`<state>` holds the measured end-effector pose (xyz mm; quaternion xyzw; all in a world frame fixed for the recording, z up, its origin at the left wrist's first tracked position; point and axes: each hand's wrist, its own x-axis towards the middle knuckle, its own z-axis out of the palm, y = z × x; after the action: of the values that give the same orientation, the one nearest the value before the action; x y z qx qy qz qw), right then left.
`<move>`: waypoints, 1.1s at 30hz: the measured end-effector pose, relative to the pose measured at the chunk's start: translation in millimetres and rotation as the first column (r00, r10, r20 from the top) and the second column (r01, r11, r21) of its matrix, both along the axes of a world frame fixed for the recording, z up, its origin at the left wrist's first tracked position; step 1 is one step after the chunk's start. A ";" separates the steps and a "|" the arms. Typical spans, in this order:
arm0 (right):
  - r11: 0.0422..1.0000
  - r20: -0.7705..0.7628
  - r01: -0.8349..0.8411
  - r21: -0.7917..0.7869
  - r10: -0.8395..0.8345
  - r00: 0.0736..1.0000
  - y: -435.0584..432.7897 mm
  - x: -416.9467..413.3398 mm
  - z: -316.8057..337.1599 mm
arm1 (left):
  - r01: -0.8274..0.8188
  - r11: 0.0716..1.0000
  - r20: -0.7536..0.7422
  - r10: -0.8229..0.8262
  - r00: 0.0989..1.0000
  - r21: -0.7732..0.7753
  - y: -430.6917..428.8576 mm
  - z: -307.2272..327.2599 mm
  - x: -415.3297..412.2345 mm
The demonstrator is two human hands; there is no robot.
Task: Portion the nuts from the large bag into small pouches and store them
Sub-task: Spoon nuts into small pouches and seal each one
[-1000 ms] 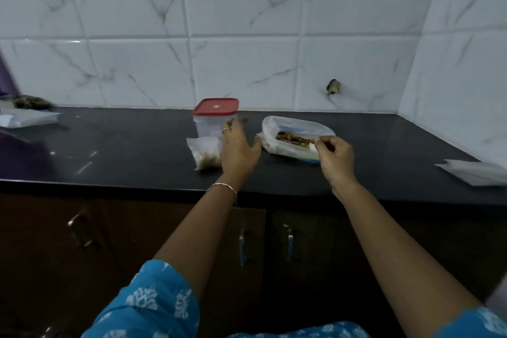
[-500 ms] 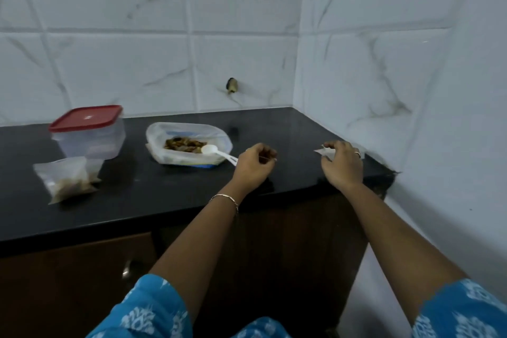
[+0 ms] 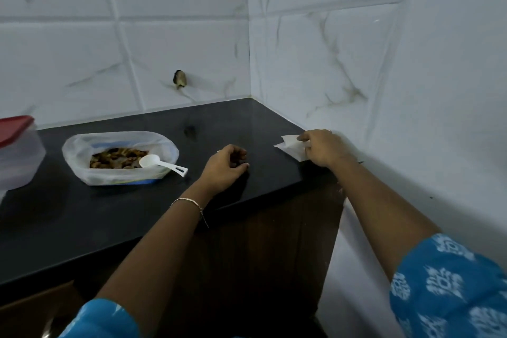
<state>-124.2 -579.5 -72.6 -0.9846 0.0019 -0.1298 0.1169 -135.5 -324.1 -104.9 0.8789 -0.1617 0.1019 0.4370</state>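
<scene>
The large clear bag of nuts lies open on the black counter, with a white plastic scoop resting in its mouth. A clear box with a red lid stands at the left edge of view. My right hand pinches a small empty clear pouch at the counter's right end, beside the wall. My left hand rests on the counter between bag and pouch, fingers curled, holding nothing that I can see.
White marble tiles cover the back wall and the right side wall, which meet in a corner. A small dark stub sticks out of the back wall. Brown cabinet doors lie below the counter edge.
My view has swung right. My right hand left the bag and scoop and reached to the counter's right end, taking hold of the empty pouch. My left hand moved right, away from the box.
</scene>
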 end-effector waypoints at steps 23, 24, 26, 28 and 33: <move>0.796 0.338 -0.163 0.583 -0.055 0.940 28.2 -16.7 61.7 | 0.045 0.970 -0.291 -0.115 0.950 -0.237 4.9 21.2 -16.5; 0.730 0.330 -0.198 0.654 -0.040 0.943 35.1 -19.7 69.4 | 0.048 0.962 -0.311 -0.134 0.941 -0.270 5.2 23.9 -19.6; 0.606 0.287 -0.232 0.761 0.007 0.958 51.5 -29.5 81.9 | 0.039 0.943 -0.249 -0.126 0.960 -0.329 8.1 28.5 -30.2; 0.551 0.226 -0.243 0.798 0.101 0.969 71.7 -38.9 89.7 | 0.007 0.892 -0.150 -0.084 0.985 -0.452 14.7 34.0 -43.0; 0.508 0.154 -0.283 0.814 0.281 0.947 126.7 -62.6 92.9 | -0.100 0.649 -0.157 -0.031 0.987 -0.754 50.4 58.1 -68.8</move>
<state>-186.8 -452.8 20.3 -0.8002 -0.0975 -0.0939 0.5843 -204.3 -273.7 -46.8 0.6231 -0.0529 0.0996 0.7740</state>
